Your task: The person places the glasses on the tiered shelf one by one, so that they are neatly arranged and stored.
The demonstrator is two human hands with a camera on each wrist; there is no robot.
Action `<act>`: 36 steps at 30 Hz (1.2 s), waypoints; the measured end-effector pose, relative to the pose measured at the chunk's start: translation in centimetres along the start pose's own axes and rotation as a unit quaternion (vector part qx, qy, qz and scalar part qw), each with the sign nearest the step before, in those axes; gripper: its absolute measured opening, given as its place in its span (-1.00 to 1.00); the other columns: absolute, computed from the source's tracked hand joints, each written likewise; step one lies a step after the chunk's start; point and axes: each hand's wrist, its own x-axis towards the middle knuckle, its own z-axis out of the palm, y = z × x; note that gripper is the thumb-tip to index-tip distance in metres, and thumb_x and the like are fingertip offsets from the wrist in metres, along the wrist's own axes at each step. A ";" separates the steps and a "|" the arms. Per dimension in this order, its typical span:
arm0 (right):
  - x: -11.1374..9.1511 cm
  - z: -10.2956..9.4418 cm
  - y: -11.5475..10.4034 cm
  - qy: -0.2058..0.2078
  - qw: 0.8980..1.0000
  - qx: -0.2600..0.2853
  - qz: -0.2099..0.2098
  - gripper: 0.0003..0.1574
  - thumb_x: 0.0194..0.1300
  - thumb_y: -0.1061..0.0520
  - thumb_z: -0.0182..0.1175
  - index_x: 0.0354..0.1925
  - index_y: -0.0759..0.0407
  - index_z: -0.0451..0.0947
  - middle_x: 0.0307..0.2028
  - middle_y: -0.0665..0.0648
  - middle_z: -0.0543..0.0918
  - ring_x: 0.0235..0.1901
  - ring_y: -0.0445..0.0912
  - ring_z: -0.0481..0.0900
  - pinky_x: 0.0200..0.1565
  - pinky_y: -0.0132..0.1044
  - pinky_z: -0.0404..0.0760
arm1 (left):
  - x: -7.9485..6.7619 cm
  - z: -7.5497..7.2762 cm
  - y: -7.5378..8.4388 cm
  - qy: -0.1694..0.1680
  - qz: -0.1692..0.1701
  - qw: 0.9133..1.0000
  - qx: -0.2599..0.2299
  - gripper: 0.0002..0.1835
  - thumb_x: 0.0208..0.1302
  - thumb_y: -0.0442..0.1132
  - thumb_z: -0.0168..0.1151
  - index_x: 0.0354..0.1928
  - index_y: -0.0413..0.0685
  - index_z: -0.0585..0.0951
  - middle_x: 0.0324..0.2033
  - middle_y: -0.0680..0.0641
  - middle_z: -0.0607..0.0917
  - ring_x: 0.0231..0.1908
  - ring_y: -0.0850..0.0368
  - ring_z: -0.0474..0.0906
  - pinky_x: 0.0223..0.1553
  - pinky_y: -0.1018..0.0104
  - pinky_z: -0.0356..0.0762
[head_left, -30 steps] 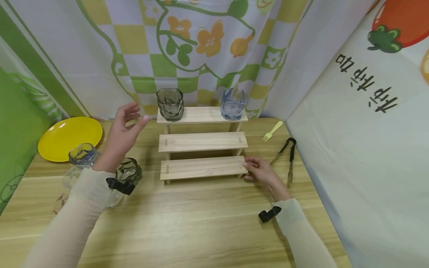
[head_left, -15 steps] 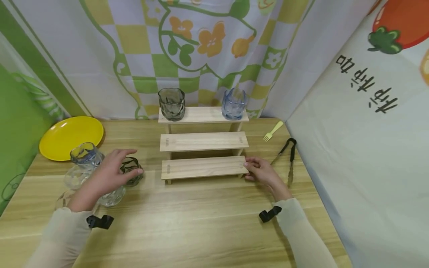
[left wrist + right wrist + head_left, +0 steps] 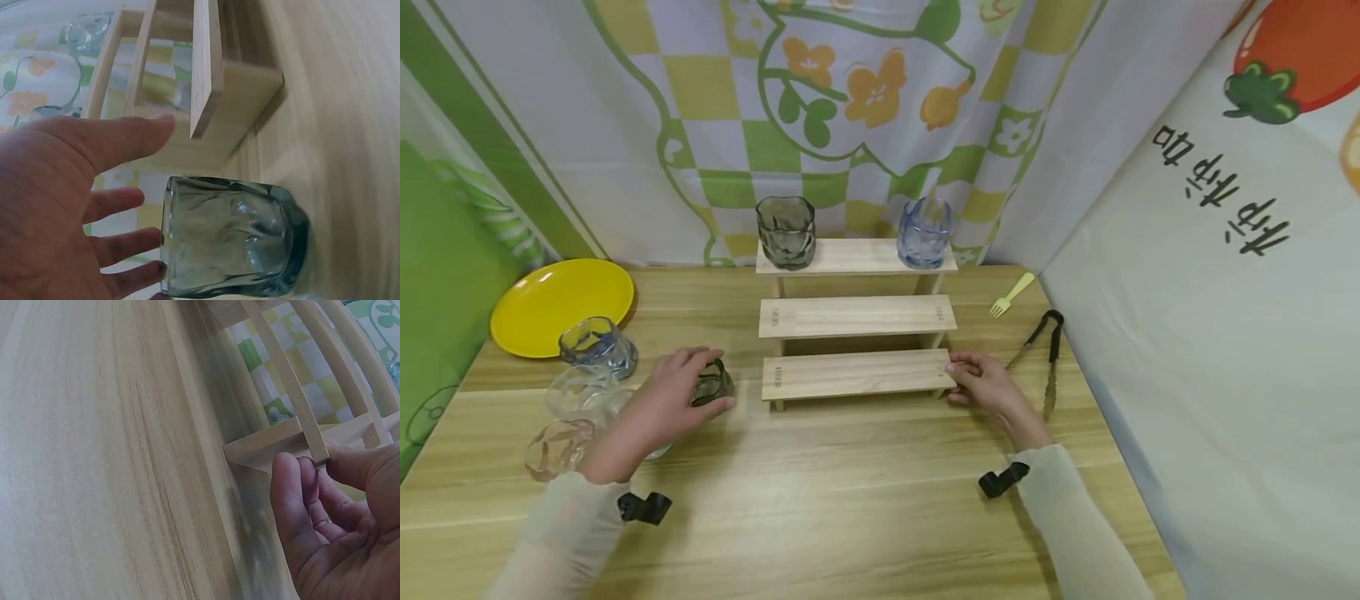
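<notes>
My left hand [image 3: 662, 404] is at a dark green glass [image 3: 712, 385] standing on the table. In the left wrist view, the thumb is stretched out away from this glass [image 3: 234, 237], and several fingertips lie at its rim. My right hand [image 3: 988, 387] pinches the right end of the lowest board of a three-tier wooden shelf [image 3: 850, 375]; the right wrist view has thumb and fingers on either side of the board [image 3: 294, 387]. Another dark green glass [image 3: 787, 233] and a light blue glass [image 3: 925, 233] stand on the top tier.
Left of my left hand stand a blue glass [image 3: 598, 346], a pinkish glass [image 3: 559, 450] and clear glasses [image 3: 580, 392], partly hidden. A yellow plate [image 3: 561, 308] lies behind them. Right of the shelf lie a yellow fork [image 3: 1011, 294] and tongs [image 3: 1051, 358].
My left hand has come down from beside the top tier to the dark green glass on the table. That glass has shifted slightly right. My right hand has kept its hold on the shelf.
</notes>
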 end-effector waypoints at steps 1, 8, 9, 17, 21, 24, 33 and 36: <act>0.0 0.0 0.0 0.001 1.000 0.000 0.001 -0.43 0.54 0.11 0.16 0.37 0.33 0.35 0.12 0.32 0.47 -0.14 0.05 0.61 -0.07 -0.15 0.70 | 0.0 0.3 0.1 0.005 0.003 1.000 -0.018 -0.18 0.33 0.02 0.40 0.45 -0.26 0.29 0.34 -0.47 0.28 0.29 -0.53 0.12 0.17 -0.47 0.21; -0.2 0.1 0.1 0.004 1.000 0.001 0.001 -0.43 0.53 0.11 0.16 0.37 0.33 0.36 0.08 0.31 0.49 -0.18 0.05 0.61 -0.09 -0.16 0.70 | -0.5 2.3 0.2 0.070 -0.046 0.979 -0.185 0.04 0.29 -0.03 0.45 0.57 -0.21 0.00 0.45 -0.47 0.06 0.41 -0.48 -0.03 0.27 -0.49 0.06; -0.2 0.1 0.0 0.003 1.000 0.002 0.001 -0.42 0.53 0.10 0.16 0.37 0.34 0.35 0.08 0.31 0.50 -0.18 0.04 0.61 -0.08 -0.15 0.70 | -0.6 2.6 0.3 0.087 -0.056 0.973 -0.207 0.08 0.28 -0.06 0.46 0.59 -0.20 -0.05 0.47 -0.47 0.02 0.42 -0.48 -0.05 0.29 -0.48 0.03; -0.1 0.0 0.1 0.001 1.000 0.009 0.001 -0.39 0.53 0.08 0.17 0.38 0.35 0.33 0.09 0.29 0.50 -0.17 0.03 0.61 -0.06 -0.16 0.70 | -0.8 4.9 1.0 0.166 -0.108 0.930 -0.310 0.16 0.25 -0.12 0.49 0.60 -0.06 -0.18 0.53 -0.35 -0.01 0.48 -0.38 -0.13 0.39 -0.37 -0.11; -0.1 0.0 0.1 -0.003 1.000 0.012 0.002 -0.38 0.53 0.08 0.16 0.39 0.35 0.31 0.08 0.28 0.50 -0.20 0.03 0.62 -0.05 -0.15 0.69 | -0.8 5.5 1.1 0.181 -0.128 0.916 -0.334 0.14 0.26 -0.07 0.48 0.60 -0.01 -0.15 0.54 -0.25 0.02 0.50 -0.30 -0.11 0.42 -0.31 -0.13; -0.2 0.0 0.1 -0.003 1.000 0.014 0.001 -0.37 0.54 0.08 0.16 0.41 0.35 0.30 0.09 0.27 0.50 -0.20 0.04 0.61 -0.05 -0.13 0.69 | -0.8 5.9 1.0 0.196 -0.135 0.904 -0.354 0.09 0.28 -0.07 0.46 0.60 -0.01 -0.10 0.53 -0.19 0.09 0.50 -0.21 -0.08 0.45 -0.22 -0.17; -0.3 0.1 0.1 -0.003 1.000 0.015 0.002 -0.38 0.54 0.09 0.15 0.40 0.34 0.31 0.09 0.29 0.50 -0.20 0.04 0.61 -0.06 -0.14 0.70 | -0.6 7.3 0.2 0.220 -0.161 0.874 -0.401 0.09 0.21 -0.14 0.53 0.59 -0.09 -0.02 0.49 -0.13 0.21 0.49 -0.07 -0.01 0.48 -0.01 -0.16; -0.2 0.1 0.1 -0.003 1.000 0.016 0.005 -0.39 0.54 0.08 0.16 0.39 0.34 0.32 0.10 0.29 0.50 -0.19 0.04 0.61 -0.06 -0.15 0.70 | -0.5 8.0 -0.1 0.224 -0.176 0.871 -0.400 0.10 0.16 -0.15 0.57 0.58 -0.10 0.04 0.46 -0.15 0.25 0.47 -0.07 0.06 0.46 0.00 -0.06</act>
